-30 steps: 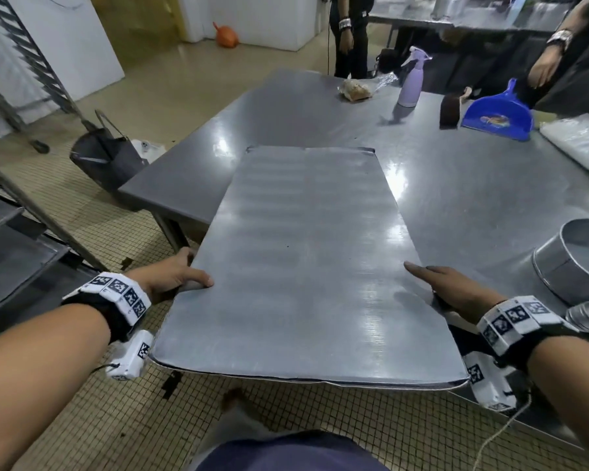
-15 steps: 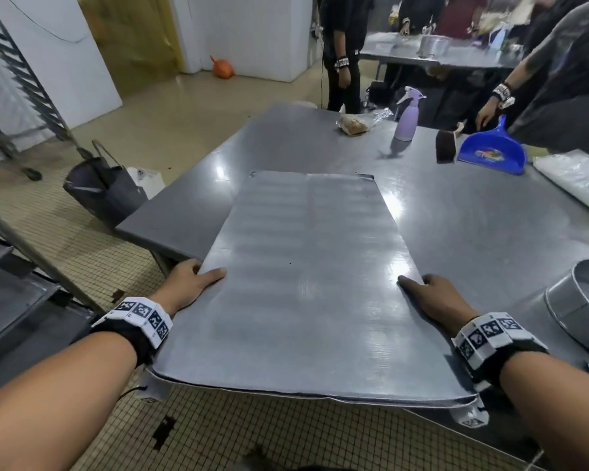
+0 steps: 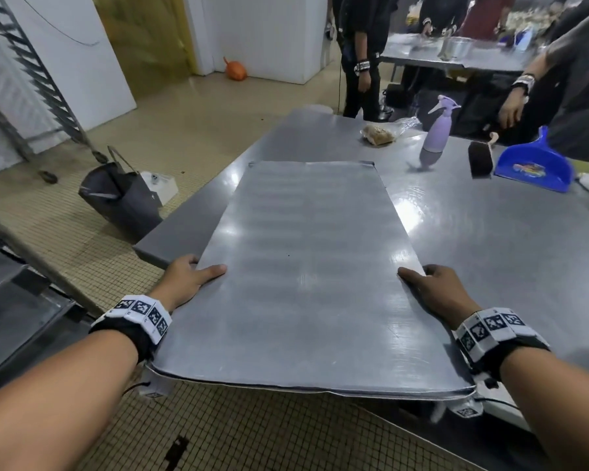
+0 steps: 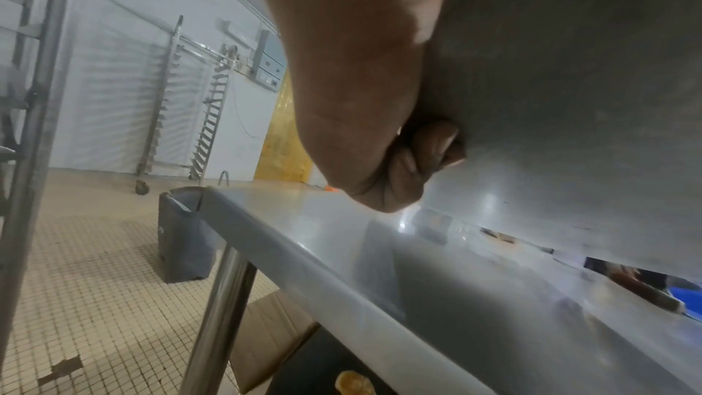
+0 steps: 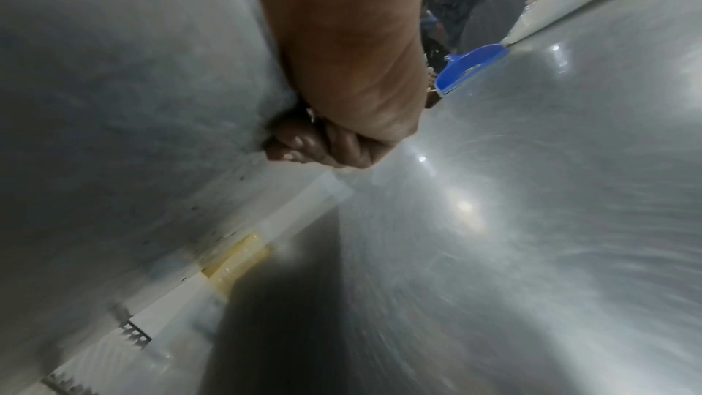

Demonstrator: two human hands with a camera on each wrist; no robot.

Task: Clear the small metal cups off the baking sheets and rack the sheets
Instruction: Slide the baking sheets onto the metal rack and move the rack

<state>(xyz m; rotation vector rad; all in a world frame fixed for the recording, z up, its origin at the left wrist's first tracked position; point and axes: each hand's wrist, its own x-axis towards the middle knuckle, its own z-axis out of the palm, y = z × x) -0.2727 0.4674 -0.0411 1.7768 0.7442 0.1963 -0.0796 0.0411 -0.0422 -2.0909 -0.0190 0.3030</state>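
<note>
- Far left, a tall tray rack (image 3: 31, 83) stands against the wall, well apart from the table (image 3: 490, 239); part of another rack's frame (image 3: 21, 300) shows just beside the left forearm.
- The left hand (image 3: 184, 280) forms one grip: thumb on top of the baking sheet (image 3: 306, 266), fingers (image 4: 429, 149) curled under its left long edge, clenched on the metal.
- The sheet lies between the two hands, bare of cups, its near end overhanging the table edge; the left wrist view shows a gap between its underside and the tabletop.
- The right hand (image 3: 432, 290) grasps the opposite long edge the same way, its fingers (image 5: 300, 146) tucked beneath.
- Judgement: the clearing seems done for this sheet, and the racking step is in hand. Next calls for a level carry leftward, then lining the sheet's edges up with a pair of rack runners.
- Further right on the table stand a spray bottle (image 3: 436, 130) and a blue dustpan (image 3: 534, 168).
</note>
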